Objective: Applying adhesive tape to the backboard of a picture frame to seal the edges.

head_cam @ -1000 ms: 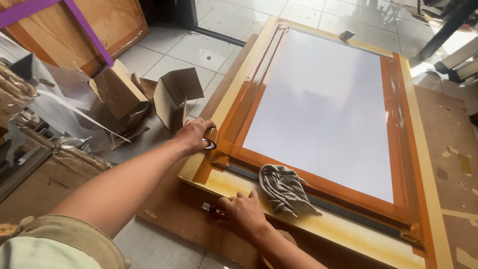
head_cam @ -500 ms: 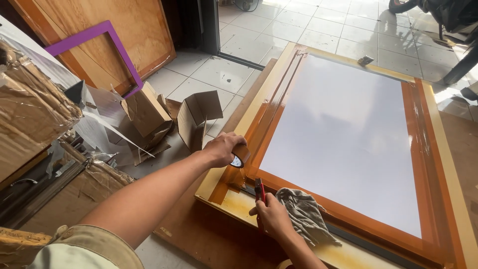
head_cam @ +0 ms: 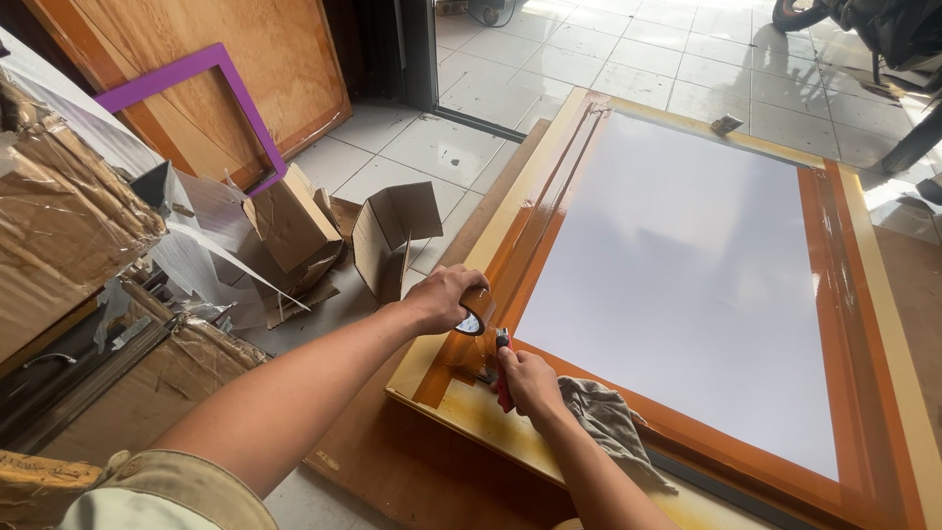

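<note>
The left hand [head_cam: 444,297] has its fingers curled together over a roll of brown tape [head_cam: 474,316], gripping it against the near-left corner of a wooden screen frame [head_cam: 888,294]; only the lower edge of the roll and part of its core show under the fingers. Just beside it, the right hand [head_cam: 530,381] is closed around a red-handled cutter [head_cam: 503,373], whose long axis runs from the palm up toward the tape roll, the tip pointing away from the person at the roll; the blade itself is too small to make out. A strip of brown tape runs along the inner edge of the frame, bordering the pale mesh panel [head_cam: 677,265], and its loose end lies between the two hands at the corner. A grey rag [head_cam: 613,422] rests on the frame's near rail, touching the right wrist and partly hidden by the forearm. The frame lies flat, its long axis leading away from the person toward the tiled floor [head_cam: 628,59]; its far-right corner is cut off by the picture's edge. To the left lie torn cardboard boxes [head_cam: 294,231] and a purple-edged wooden board [head_cam: 211,98].
</note>
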